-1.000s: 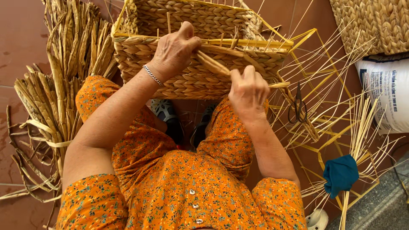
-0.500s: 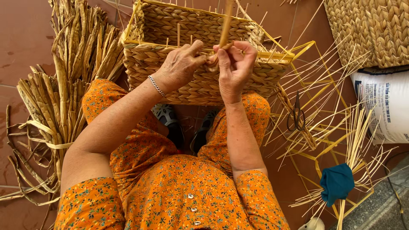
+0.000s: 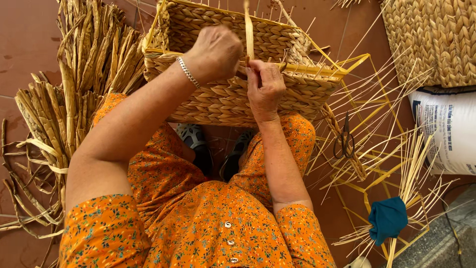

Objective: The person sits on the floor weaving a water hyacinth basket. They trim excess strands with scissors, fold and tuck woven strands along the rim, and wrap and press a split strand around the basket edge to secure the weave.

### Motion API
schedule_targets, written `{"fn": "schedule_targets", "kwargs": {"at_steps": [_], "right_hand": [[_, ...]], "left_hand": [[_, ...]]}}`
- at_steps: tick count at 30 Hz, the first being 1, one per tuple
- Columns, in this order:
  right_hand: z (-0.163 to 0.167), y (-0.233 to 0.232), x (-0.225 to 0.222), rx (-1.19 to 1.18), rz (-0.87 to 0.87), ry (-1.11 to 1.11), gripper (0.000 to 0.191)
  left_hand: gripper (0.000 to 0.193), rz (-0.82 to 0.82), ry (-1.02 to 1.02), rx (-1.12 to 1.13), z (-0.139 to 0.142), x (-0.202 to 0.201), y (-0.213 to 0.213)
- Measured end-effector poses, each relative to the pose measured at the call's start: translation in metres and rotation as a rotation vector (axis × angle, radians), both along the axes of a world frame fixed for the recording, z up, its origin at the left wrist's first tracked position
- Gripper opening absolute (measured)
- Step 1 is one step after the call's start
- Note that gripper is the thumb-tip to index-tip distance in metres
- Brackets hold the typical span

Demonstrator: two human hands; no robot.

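My left hand [image 3: 215,52] and right hand [image 3: 265,87] both pinch the flat yellow reed strip [image 3: 248,30] upright at the rectangular woven straw basket's [image 3: 223,101] rim; dried reed bundles [image 3: 74,99] left, black scissors [image 3: 344,139] right.

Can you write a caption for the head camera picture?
Two hands, left hand and right hand, work a flat strip into a woven basket rim.

Half-woven rectangular straw basket [image 3: 223,99] on lap, flat strand [image 3: 248,30] upright

Scissors [image 3: 343,140] lie right of the basket [image 3: 223,99].
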State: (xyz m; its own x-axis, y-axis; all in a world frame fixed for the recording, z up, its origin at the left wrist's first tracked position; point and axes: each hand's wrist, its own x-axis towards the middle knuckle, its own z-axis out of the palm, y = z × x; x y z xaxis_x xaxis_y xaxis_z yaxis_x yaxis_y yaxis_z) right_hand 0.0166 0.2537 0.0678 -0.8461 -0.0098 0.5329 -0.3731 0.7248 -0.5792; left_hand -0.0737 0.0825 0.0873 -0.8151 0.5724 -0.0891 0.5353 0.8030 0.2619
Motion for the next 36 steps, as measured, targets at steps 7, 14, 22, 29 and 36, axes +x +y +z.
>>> {"fn": "schedule_targets", "kwargs": {"at_steps": [7,14,22,29,36], "right_hand": [[-0.001,-0.005,0.005,0.296,0.033,0.19,0.021],[0.006,-0.007,0.014,0.45,0.073,0.121,0.03],[0.01,-0.005,0.01,0.517,-0.016,-0.012,0.043],[0.015,0.018,0.003,0.239,0.132,-0.254,0.032],[0.025,0.049,-0.006,0.288,0.022,-0.05,0.045]], "left_hand": [[0.02,0.013,-0.433,-0.05,0.027,-0.066,-0.019],[0.04,0.021,-1.084,0.141,0.014,-0.087,0.001],[0.042,-0.06,-1.313,0.313,-0.034,-0.09,0.014],[0.025,-0.036,-1.201,0.53,-0.063,-0.079,0.009],[0.015,0.03,-0.955,0.423,-0.05,-0.071,0.003]]}}
